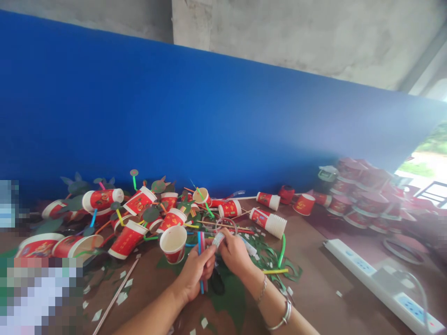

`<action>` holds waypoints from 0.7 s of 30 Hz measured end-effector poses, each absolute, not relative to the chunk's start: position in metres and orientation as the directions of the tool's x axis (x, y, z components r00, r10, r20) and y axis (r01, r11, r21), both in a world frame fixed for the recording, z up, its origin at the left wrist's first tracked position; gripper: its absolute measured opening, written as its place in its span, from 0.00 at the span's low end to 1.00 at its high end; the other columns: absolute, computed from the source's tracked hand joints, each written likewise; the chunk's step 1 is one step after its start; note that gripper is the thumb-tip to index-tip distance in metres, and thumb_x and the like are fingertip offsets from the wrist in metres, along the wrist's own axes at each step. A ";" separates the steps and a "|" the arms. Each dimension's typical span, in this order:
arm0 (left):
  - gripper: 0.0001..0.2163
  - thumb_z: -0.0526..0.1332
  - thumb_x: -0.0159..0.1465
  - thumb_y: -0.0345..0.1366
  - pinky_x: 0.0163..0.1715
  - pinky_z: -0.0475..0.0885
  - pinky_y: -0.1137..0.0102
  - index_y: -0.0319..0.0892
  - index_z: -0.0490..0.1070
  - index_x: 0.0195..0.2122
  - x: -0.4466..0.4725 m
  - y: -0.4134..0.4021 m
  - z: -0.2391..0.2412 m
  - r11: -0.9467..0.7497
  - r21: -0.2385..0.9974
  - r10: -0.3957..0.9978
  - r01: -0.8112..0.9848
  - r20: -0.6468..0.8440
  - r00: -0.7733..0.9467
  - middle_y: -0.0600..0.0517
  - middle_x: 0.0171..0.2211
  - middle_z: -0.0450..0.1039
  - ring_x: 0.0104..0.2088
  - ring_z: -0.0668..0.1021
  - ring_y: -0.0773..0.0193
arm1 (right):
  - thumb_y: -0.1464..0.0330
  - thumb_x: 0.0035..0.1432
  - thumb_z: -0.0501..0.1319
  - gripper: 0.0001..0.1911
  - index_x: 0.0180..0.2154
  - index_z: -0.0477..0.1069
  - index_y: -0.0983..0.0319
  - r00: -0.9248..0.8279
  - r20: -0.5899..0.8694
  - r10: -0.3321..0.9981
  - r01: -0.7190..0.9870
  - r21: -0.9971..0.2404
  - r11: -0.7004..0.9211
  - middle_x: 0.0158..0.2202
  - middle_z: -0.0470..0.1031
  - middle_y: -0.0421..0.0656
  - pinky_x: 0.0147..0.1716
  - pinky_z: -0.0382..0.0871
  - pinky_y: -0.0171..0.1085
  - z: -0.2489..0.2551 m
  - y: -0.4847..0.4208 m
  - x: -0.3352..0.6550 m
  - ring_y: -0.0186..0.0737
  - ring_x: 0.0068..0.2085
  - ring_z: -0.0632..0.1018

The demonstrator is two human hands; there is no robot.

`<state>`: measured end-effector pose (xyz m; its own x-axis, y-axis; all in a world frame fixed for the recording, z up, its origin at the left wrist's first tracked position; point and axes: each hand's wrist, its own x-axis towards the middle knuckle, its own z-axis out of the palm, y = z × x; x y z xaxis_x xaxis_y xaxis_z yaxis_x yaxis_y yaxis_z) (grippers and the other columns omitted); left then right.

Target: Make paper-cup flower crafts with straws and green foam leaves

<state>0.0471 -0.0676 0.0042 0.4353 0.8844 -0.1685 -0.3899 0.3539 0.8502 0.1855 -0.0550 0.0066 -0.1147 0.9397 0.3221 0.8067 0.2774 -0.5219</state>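
Observation:
My left hand (195, 274) is closed around a few drinking straws (200, 243), blue and pink, held upright. Close beside it, my right hand (234, 251) pinches a whitish, see-through piece (217, 240) that looks like clear tape. A clear ring (226, 225), like a tape roll, shows just behind the right fingertips; whether it is held I cannot tell. Beneath the hands lies a black loop (218, 279) resembling a scissors handle, partly hidden. An open paper cup (173, 243) stands just left of my left hand.
Red paper cups (131, 238) with straws and dark paper pieces pile up at left. Stacked cups (268, 222) lie right of centre, near green paper scraps (256, 251). A power strip (370, 274) and a cup heap (366, 195) occupy the right. A blue panel (209, 125) rises behind.

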 end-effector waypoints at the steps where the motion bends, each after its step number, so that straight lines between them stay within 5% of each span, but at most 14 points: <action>1: 0.23 0.67 0.48 0.52 0.12 0.39 0.78 0.41 0.63 0.36 0.047 -0.068 0.004 0.354 0.851 0.886 -0.387 -0.173 0.430 0.66 0.13 0.52 0.12 0.48 0.79 | 0.72 0.54 0.48 0.15 0.40 0.68 0.63 -0.117 0.324 0.939 0.814 -0.510 0.278 0.24 0.75 0.43 0.26 0.56 0.32 0.006 -0.055 0.185 0.39 0.25 0.74; 11: 0.20 0.65 0.49 0.48 0.13 0.39 0.78 0.42 0.63 0.35 0.047 -0.067 0.005 0.352 0.850 0.892 -0.391 -0.177 0.417 0.66 0.12 0.52 0.11 0.48 0.79 | 0.72 0.54 0.48 0.11 0.36 0.66 0.62 -0.115 0.332 0.936 0.717 -0.625 0.310 0.23 0.72 0.40 0.26 0.59 0.31 0.005 -0.054 0.185 0.37 0.25 0.71; 21: 0.20 0.66 0.49 0.49 0.13 0.40 0.78 0.42 0.62 0.34 0.048 -0.066 0.003 0.359 0.854 0.892 -0.376 -0.196 0.407 0.66 0.12 0.50 0.12 0.48 0.79 | 0.73 0.52 0.48 0.14 0.40 0.67 0.63 -0.131 0.325 0.937 0.786 -0.542 0.298 0.25 0.74 0.42 0.27 0.58 0.32 0.005 -0.055 0.185 0.39 0.26 0.74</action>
